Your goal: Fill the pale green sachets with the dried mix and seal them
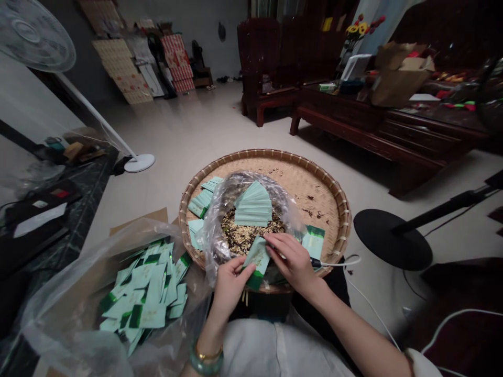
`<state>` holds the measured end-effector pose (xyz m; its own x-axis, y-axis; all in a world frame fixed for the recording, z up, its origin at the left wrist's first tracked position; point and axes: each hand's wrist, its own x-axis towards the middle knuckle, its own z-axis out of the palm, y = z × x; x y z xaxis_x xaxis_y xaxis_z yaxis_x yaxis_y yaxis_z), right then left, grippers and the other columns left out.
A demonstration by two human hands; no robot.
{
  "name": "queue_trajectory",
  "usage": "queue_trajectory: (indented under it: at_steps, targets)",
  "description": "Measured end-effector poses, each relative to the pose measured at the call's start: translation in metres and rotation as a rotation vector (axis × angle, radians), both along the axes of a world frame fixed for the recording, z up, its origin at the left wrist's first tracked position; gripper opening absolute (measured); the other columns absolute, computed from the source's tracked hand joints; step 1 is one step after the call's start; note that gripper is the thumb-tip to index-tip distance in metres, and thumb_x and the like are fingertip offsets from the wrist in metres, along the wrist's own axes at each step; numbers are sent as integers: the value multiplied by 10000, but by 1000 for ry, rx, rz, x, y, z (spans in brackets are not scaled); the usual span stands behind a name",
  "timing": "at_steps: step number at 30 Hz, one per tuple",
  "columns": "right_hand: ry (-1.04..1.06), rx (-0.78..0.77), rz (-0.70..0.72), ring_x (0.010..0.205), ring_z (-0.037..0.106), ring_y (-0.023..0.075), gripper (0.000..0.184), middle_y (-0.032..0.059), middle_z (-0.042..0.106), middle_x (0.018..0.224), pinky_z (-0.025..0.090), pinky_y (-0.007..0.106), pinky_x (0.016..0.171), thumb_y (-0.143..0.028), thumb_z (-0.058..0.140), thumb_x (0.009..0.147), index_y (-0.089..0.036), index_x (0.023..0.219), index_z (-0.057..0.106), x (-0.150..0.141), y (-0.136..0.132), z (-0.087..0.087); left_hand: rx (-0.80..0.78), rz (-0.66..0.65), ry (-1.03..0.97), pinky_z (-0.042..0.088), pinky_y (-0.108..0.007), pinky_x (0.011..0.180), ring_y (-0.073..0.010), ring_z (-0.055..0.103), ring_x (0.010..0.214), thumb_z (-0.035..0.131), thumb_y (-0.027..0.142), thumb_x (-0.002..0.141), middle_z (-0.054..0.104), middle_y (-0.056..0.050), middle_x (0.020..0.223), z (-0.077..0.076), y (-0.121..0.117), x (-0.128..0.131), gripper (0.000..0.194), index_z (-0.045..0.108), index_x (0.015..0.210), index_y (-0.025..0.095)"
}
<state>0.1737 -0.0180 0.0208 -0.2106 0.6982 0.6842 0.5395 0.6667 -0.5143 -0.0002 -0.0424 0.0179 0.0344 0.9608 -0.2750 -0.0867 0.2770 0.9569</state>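
A pale green paper sachet (257, 257) with a darker green band is held over the near side of the basket. My left hand (230, 287) pinches its lower left edge between thumb and fingers. At its upper right corner, the fingers of my right hand (291, 260) close on the edge. Just beyond lies an open clear plastic bag (214, 230) holding a dark and tan dried mixture (245, 238). A fanned stack of pale green sachets (253, 207) rests on that mixture. The round woven bamboo tray (324, 183) carries all this.
More sachets (201, 203) lie along the tray's left side, and another (314, 240) at its right. A white cable (334, 264) crosses the near right rim. Left of me, a large plastic bag (58, 298) holds many filled-looking sachets. A black stand base (393, 240) stands right.
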Motion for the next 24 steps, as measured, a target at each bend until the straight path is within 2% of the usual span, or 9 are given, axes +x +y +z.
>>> queue_trajectory:
  at_steps: [3, 5, 8, 11, 13, 17, 20, 22, 24]
  targets:
    - [4, -42, -75, 832, 577, 199, 76, 78, 618, 866, 513, 354, 711, -205, 593, 856, -199, 890, 660, 1, 0, 5, 43, 15, 83, 533, -266, 637, -199, 683, 693, 719, 263, 652, 751, -67, 767, 1, 0, -1, 204, 734, 804, 128]
    - [-11, -54, -99, 752, 547, 185, 73, 60, 580, 776, 491, 326, 642, -221, 611, 842, -193, 791, 654, 2, 0, 10, 76, 37, 121, 535, -269, 657, -197, 681, 709, 719, 249, 647, 750, -67, 776, 0, 1, -2, 179, 737, 783, 134]
    - [28, -53, -14, 745, 550, 180, 92, 59, 611, 771, 486, 321, 647, -151, 572, 852, -194, 833, 651, 3, 0, 16, 70, 163, 88, 549, -277, 672, -181, 674, 689, 756, 256, 602, 740, -50, 734, -3, 4, -4, 207, 733, 770, 137]
    - [110, -108, 67, 779, 585, 186, 151, 60, 661, 808, 501, 336, 695, -115, 530, 863, -203, 901, 647, 3, -1, 19, 13, 319, -118, 575, -306, 681, -161, 668, 662, 785, 309, 571, 726, -26, 707, -6, 7, -4, 285, 718, 788, 136]
    - [129, -190, 84, 771, 595, 185, 114, 53, 672, 793, 501, 324, 688, -147, 551, 862, -204, 876, 649, 1, -1, 20, -3, 357, -261, 584, -340, 729, -162, 677, 697, 791, 336, 571, 730, -29, 754, -7, 9, -3, 317, 711, 798, 131]
    - [147, -310, 55, 795, 598, 179, 98, 55, 668, 807, 479, 293, 716, -227, 566, 867, -187, 808, 633, -1, -3, 19, -9, 305, -339, 581, -373, 793, -180, 687, 762, 796, 338, 580, 732, -52, 836, -5, 10, 2, 331, 709, 808, 115]
    - [159, -458, 36, 688, 570, 143, 172, 34, 625, 745, 446, 233, 615, -276, 497, 898, -173, 805, 598, 1, -6, 20, -18, 244, -348, 576, -386, 809, -202, 696, 801, 777, 351, 615, 730, -69, 902, -2, 9, 2, 349, 698, 862, 117]
    - [179, -597, 91, 632, 543, 127, 213, 16, 605, 702, 417, 206, 551, -326, 478, 903, -169, 816, 594, 2, -7, 19, -17, 207, -364, 567, -396, 827, -221, 700, 834, 751, 368, 657, 727, -84, 946, -1, 8, 1, 354, 686, 898, 117]
    - [221, -737, 201, 661, 554, 133, 239, 17, 622, 728, 434, 206, 573, -384, 521, 875, -162, 854, 608, 2, -7, 18, -21, 148, -380, 552, -405, 855, -236, 697, 872, 721, 381, 699, 723, -98, 971, 0, 7, 1, 346, 678, 916, 115]
